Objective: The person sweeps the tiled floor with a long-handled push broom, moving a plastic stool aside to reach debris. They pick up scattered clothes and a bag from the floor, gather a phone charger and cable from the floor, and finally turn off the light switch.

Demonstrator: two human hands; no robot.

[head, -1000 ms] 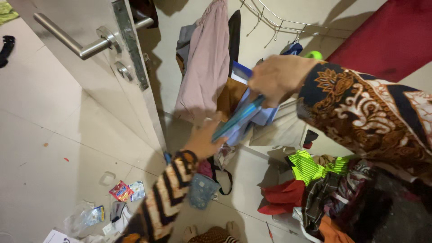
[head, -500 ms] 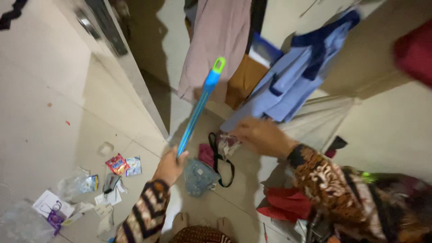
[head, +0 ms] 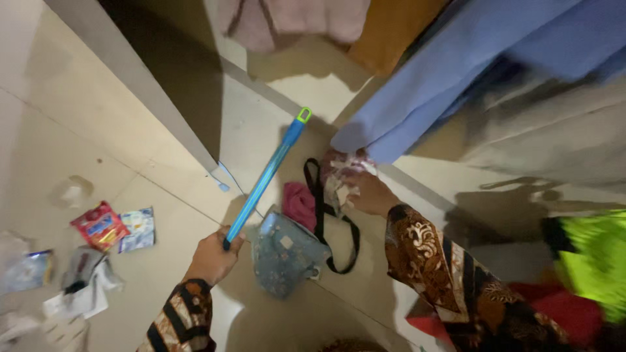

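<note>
The left hand (head: 212,255), bottom centre, grips a blue broom handle (head: 266,177) whose long axis slants up-right to its green cap. The right hand (head: 365,190), centre frame, clutches crumpled paper scraps (head: 340,184) just right of the handle, above a small blue bag (head: 285,253).

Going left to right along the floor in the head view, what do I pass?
Red snack wrapper → left hand gripping the blue stick → blue-grey bag → right hand on crumpled paper → bright green cloth.
</note>
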